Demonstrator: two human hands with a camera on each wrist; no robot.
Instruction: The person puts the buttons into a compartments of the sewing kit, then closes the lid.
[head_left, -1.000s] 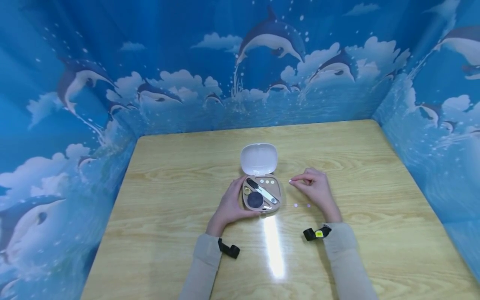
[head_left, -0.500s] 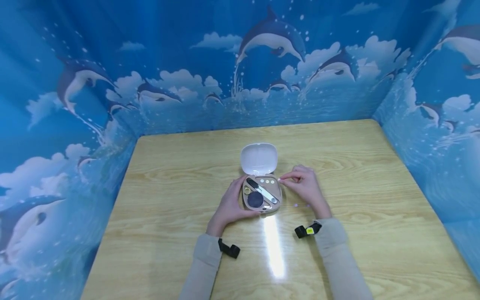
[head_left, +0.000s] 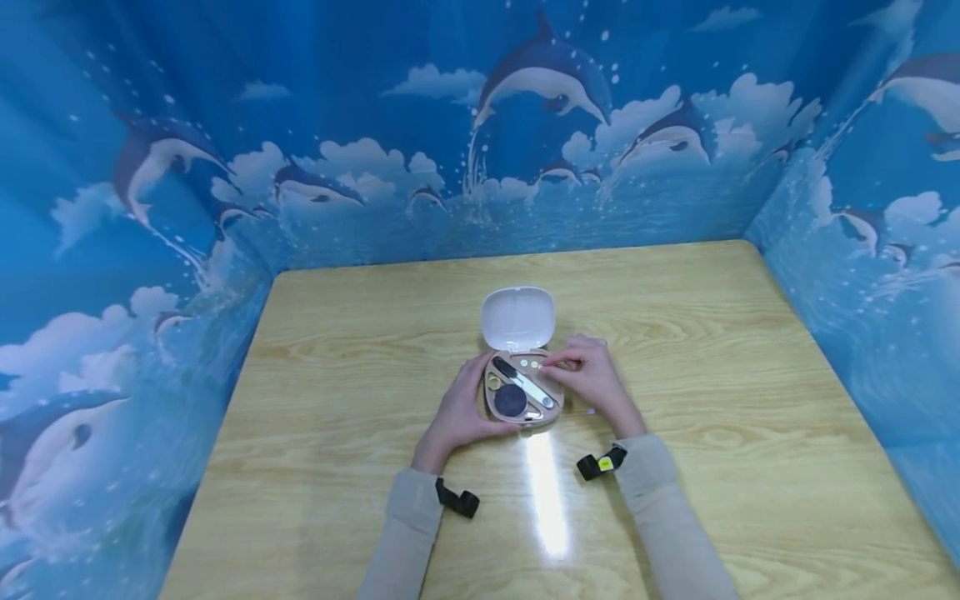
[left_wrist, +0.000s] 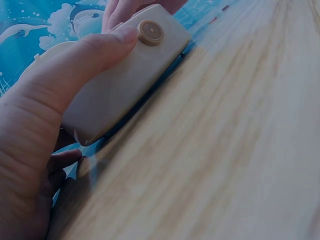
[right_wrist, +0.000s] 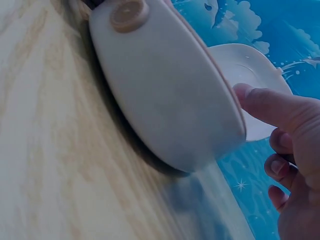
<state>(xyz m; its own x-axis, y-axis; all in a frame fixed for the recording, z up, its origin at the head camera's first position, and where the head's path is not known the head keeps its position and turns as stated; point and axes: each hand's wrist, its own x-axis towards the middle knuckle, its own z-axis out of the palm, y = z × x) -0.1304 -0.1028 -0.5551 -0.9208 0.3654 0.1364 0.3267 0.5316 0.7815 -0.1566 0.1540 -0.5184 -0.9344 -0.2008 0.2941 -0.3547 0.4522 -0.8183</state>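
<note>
So my left hand (head_left: 467,406) was curled round the left side of the little case (right_wrist: 160,80), thumb up against the round tan knob (left_wrist: 151,32) on its front. The case sat mid-desk (head_left: 337,400), knob side toward me, lid (head_left: 517,317) flipped up at the far side. Inside, going left to right: a gold ring-shaped bit (head_left: 494,382), a dark round disc (head_left: 511,400) just nearer me, then a long black-and-silver tool (head_left: 532,388) lying diagonally, black end far left, silver end near right. Past that, in the far-right compartment, I could make out two white dots (head_left: 534,363); a third showed there half a second earlier, but my fingertips covered that spot now.

My right hand (head_left: 588,379) had come in from the right, where it was well clear of the case a second before. Thumb and finger were pinched close over that compartment, but I honestly can't tell if the white piece they'd been carrying was still between them. A purple dot (head_left: 591,411) lay on the desk near my wrist.
</note>
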